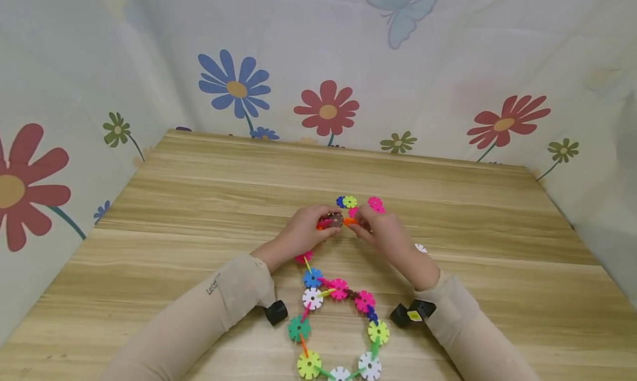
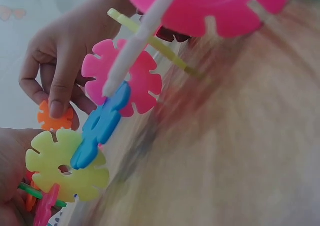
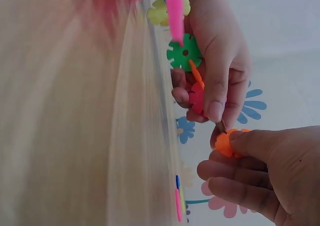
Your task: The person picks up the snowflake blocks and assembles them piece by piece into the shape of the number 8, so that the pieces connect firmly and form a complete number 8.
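My left hand (image 1: 306,226) grips the end of a chain of notched plastic discs, its thumb and fingertips on a brown disc (image 1: 336,220). Between my right hand's (image 1: 390,237) thumb and fingers is a pinched orange disc (image 3: 225,144), whose edge meets the brown one. Green (image 3: 184,52) and pink (image 3: 197,96) discs show by the left hand in the right wrist view. Yellow (image 2: 65,161) and blue (image 2: 100,131) discs of the chain show in the left wrist view. Part of the chain is hidden under the left hand.
Toward me on the wooden table (image 1: 199,176), linked discs form a ring, with a green disc (image 1: 299,328) at its left side. Loose yellow-green (image 1: 350,202) and pink (image 1: 375,203) discs lie beyond the hands. A white disc (image 1: 421,248) lies beside the right wrist.
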A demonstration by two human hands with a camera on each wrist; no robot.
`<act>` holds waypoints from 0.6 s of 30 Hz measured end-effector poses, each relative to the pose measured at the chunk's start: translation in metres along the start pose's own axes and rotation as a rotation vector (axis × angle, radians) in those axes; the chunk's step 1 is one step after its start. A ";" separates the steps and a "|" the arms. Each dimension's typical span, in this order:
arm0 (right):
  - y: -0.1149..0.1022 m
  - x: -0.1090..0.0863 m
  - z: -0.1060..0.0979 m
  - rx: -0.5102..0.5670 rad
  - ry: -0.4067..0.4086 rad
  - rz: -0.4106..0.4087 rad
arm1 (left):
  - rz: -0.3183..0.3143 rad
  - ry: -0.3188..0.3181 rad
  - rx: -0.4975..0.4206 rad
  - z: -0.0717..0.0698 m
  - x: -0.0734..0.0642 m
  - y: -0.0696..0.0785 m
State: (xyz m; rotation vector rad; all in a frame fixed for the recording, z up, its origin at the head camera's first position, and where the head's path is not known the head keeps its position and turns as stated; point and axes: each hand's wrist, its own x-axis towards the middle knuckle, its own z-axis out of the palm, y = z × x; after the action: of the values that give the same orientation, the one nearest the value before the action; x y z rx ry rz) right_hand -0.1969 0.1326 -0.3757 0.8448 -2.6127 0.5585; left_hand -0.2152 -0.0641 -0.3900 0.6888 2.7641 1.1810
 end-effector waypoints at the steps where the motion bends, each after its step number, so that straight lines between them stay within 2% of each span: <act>1: 0.000 0.000 0.001 -0.003 0.003 -0.002 | -0.004 0.004 0.000 0.000 0.000 0.000; 11: -0.002 0.000 -0.001 0.034 0.022 -0.010 | -0.046 0.022 0.015 -0.002 -0.001 0.004; 18: -0.005 0.000 0.002 -0.012 0.083 -0.036 | -0.027 0.009 -0.007 -0.002 -0.001 0.006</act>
State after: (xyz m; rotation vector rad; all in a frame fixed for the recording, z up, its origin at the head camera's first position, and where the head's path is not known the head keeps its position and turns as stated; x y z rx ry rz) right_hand -0.1940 0.1283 -0.3764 0.8451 -2.5186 0.5552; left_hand -0.2123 -0.0624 -0.3844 0.6446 2.7662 1.1913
